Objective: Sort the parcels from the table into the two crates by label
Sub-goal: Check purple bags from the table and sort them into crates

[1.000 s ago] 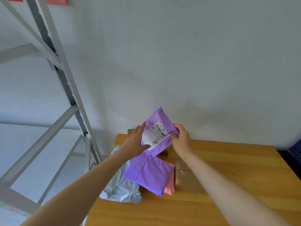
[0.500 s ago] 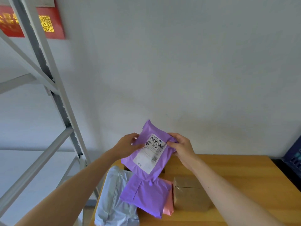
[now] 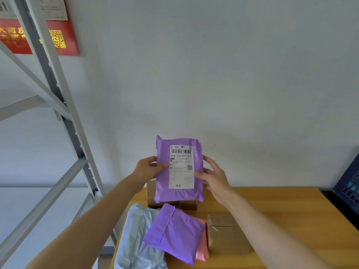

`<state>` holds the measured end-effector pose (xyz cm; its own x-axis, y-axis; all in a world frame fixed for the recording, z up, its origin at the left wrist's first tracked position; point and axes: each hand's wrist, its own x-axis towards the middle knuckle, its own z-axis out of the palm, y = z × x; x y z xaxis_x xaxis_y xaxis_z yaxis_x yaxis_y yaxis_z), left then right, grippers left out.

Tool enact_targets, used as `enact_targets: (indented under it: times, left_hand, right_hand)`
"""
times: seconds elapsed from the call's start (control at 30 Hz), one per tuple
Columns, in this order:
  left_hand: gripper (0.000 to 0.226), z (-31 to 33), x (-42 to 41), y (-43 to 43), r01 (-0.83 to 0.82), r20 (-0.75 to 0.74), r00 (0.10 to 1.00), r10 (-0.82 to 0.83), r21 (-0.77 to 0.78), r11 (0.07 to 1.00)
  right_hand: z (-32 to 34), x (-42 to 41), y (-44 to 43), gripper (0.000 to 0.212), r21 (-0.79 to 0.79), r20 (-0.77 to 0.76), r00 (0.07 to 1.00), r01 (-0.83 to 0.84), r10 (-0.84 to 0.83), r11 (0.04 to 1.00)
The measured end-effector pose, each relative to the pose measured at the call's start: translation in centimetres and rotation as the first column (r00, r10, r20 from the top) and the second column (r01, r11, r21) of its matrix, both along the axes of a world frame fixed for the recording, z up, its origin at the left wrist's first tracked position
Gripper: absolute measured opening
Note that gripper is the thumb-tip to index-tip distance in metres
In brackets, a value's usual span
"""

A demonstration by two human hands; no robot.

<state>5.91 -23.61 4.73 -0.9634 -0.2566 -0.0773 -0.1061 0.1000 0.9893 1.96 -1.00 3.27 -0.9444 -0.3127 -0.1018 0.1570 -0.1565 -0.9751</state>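
Label check: left hand [image 3: 147,169] and right hand [image 3: 213,177] are pinching the side edges of the purple plastic mailer [image 3: 179,195], holding it upright at frame centre above the wooden table [image 3: 281,210]; next, matching its code to a crate, possibly the dark-blue object [image 3: 349,187] far right.

Item: one person, seen by the arms alone. Left hand [image 3: 147,169] and right hand [image 3: 215,178] — bare. Left forearm [image 3: 93,226] and right forearm [image 3: 272,230] — uncovered from wrist onward as far as they show, slender.
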Motion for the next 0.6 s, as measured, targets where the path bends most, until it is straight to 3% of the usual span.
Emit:
enact_targets:
  times: [0.2, 0.6]
  left_hand:
    - [0.027, 0.4, 0.2, 0.3, 0.012, 0.039, 0.999, -0.012, -0.001, 1.0]
    - [0.028, 0.8, -0.8, 3.5, 0.12, 0.099, 0.988, -0.122, 0.023, 0.992]
  right_hand:
    - [-1.1, 1.1, -0.4, 0.056, -0.036, 0.024, 0.999, -0.03, 0.031, 0.999]
    - [-1.3, 2.0, 2.7, 0.055, 0.025, -0.021, 0.993, 0.118, -0.118, 0.993]
